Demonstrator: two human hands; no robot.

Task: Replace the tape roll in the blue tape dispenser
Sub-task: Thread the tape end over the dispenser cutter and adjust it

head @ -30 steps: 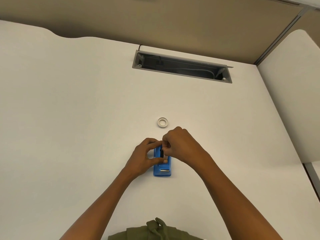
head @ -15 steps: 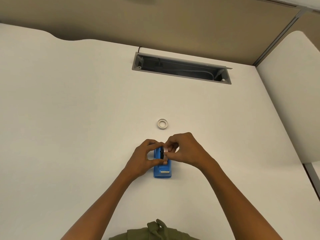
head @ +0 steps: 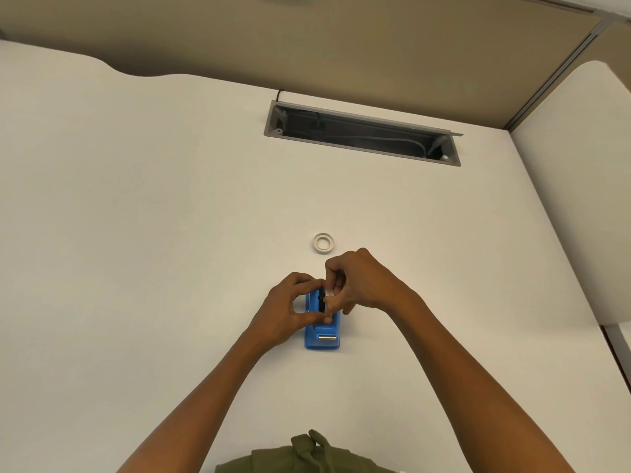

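The blue tape dispenser [head: 322, 337] stands on the white desk [head: 136, 268], its metal cutter toward me. My left hand [head: 285, 310] grips the dispenser's far end from the left, thumb and fingers around it. My right hand [head: 362, 285] is closed on a pale tape roll [head: 330, 292], mostly hidden by the fingers, right beside the black hub [head: 321, 302] in the dispenser's slot. A white tape ring [head: 323, 243] lies flat on the desk just beyond my hands.
A grey open cable tray [head: 362, 134] is set into the desk at the back. A tan partition [head: 341, 46] runs behind it, and a white panel [head: 580, 182] stands at the right. Green cloth [head: 307, 455] shows at the bottom edge.
My right hand has shifted slightly to the right and up, with the pale roll now showing between its fingers beside the black hub. My left hand keeps its grip on the dispenser.
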